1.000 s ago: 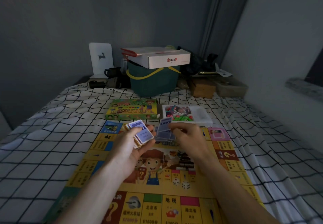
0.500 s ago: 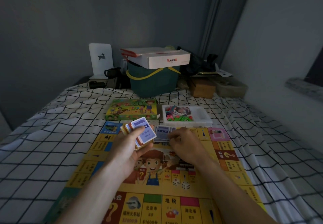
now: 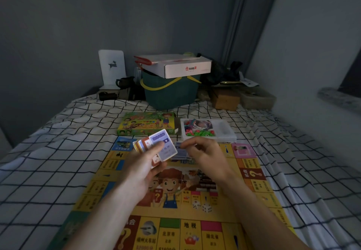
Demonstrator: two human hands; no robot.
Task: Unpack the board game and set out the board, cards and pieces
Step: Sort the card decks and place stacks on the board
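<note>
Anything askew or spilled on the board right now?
Nothing spilled. Left hand holds a fanned card stack, not squared. Two dice lie loose mid-board. Pieces stay inside the clear tray. Normal mid-setup.

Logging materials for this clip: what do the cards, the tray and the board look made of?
Cards: glossy coated card, thin and stiff when fanned. Tray: clear, slightly frosted plastic; pieces show through. Board: printed, lying flat on the bed; paper or thin card, unclear.

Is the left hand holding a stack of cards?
Yes, the left hand grips a fanned stack of cards above the game board.
</note>
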